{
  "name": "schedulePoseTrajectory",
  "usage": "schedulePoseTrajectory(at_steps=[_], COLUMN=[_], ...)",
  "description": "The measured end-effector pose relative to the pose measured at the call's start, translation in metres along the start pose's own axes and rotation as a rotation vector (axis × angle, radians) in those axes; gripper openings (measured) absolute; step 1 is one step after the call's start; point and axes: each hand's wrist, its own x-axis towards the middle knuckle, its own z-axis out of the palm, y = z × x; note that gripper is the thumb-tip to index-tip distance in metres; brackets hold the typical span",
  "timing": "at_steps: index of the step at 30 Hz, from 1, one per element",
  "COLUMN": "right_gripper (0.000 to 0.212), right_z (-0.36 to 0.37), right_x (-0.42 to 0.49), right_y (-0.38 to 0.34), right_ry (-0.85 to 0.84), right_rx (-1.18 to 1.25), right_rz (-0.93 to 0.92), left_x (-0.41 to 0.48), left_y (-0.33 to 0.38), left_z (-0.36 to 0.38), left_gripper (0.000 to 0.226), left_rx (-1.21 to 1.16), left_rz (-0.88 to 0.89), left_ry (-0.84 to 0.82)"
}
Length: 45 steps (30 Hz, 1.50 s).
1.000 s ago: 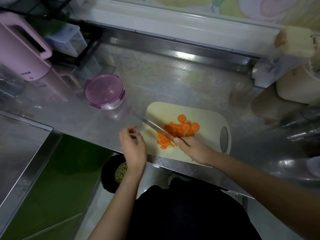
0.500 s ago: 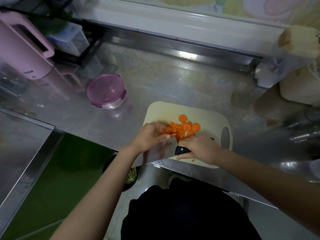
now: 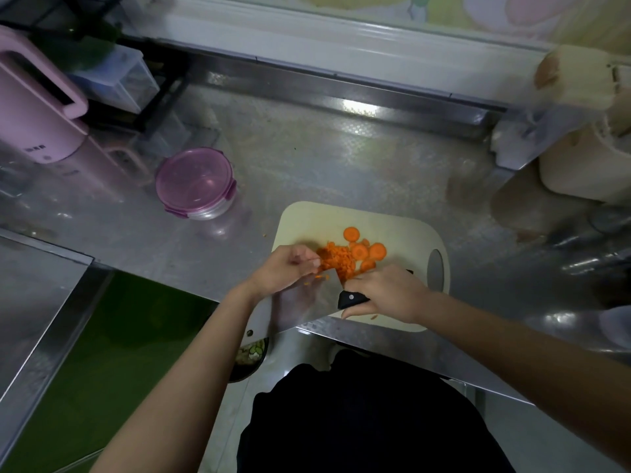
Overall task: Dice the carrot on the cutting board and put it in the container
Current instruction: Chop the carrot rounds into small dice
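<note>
Head cam, the only view. Your right hand (image 3: 386, 291) is wrapped tight round the black handle of the knife (image 3: 351, 298). The blade lies low and nearly flat over the near-left part of the cutting board (image 3: 375, 216), pointing to your left. Your left hand (image 3: 286, 268) sits at the blade's far side w/ fingers bent in against the diced carrot (image 3: 336, 262). Can't tell if it pinches any bits or just pushes them. The dice form a heap mid-board, touching the blade. A few carrot slices (image 3: 370, 250) lie uncut just right of the heap, and one more lies beyond it.

Looks like you're gathering dice, prob. scraping them together or onto the blade.
- Keep the edge turned away from your left fingers and push w/ fingertips.
- Keep the heap compact, since the board sits close to the front edge of the counter (image 3: 341, 165) and bits could drop off.
- The slices need dicing before any transfer, imo.
- The container (image 3: 194, 180) stands well apart, up-left of the board, pink lid on. Open it and bring it beside the board first.
</note>
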Motion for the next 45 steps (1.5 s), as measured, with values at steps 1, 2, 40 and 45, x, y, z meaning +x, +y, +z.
schedulePoseTrajectory(at_steps=[1, 2, 40, 45], right_gripper=[0.048, 0.048, 0.046, 0.047], right_z=[0.0, 0.0, 0.003, 0.003], right_x=[0.001, 0.003, 0.009, 0.009], right_y=[0.0, 0.0, -0.004, -0.004], right_ry=[-0.001, -0.007, 0.041, 0.051], right_rx=[0.003, 0.006, 0.659, 0.66], right_rz=[-0.005, -0.017, 0.871, 0.864], left_x=[-0.001, -0.001, 0.003, 0.002], left_y=[0.0, -0.002, -0.04, -0.038], left_z=[-0.001, -0.001, 0.014, 0.012], left_gripper=[0.011, 0.011, 0.08, 0.056], left_rx=[0.002, 0.018, 0.884, 0.863], left_rz=[0.001, -0.001, 0.28, 0.36], left_ry=[-0.012, -0.018, -0.008, 0.073])
